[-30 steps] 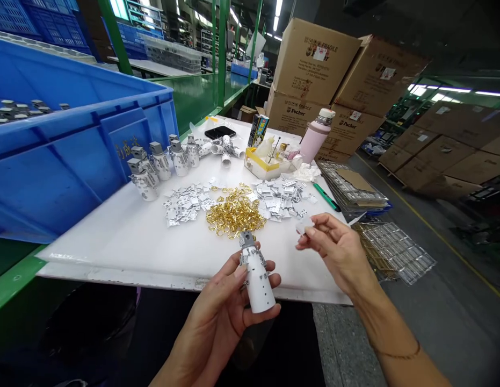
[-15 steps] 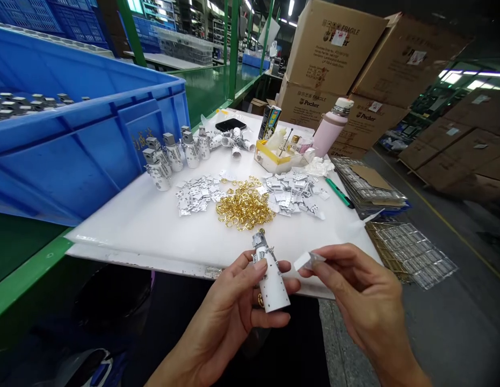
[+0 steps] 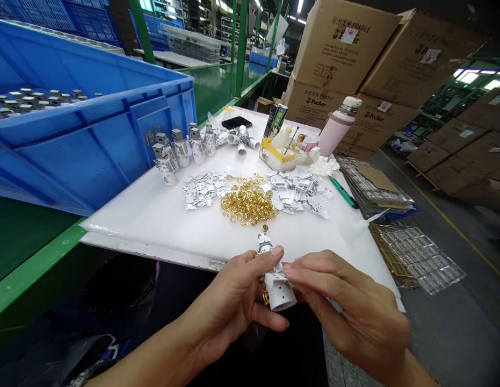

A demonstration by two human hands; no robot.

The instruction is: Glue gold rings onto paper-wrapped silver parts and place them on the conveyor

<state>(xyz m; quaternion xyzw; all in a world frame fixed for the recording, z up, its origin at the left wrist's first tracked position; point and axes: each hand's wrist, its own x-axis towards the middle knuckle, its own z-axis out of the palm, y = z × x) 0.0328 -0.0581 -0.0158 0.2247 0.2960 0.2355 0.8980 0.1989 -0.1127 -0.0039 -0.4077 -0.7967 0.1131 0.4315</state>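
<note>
Tapered white cylinder (image 3: pixel 280 293), gold rings (image 3: pixel 250 201).

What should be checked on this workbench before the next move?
1. White piece held by the left hand: ok.
2. Right hand at that piece: ok, its fingers are on it.
3. Small part under the right fingers lying flat: cannot tell, the fingers hide it.
4. Gold rings heaped on the table: ok, just beyond the hands.
5. All the other white pieces upright: not ok, the cluster near the phone has some lying down.
6. Pink bottle capped: ok.
</note>
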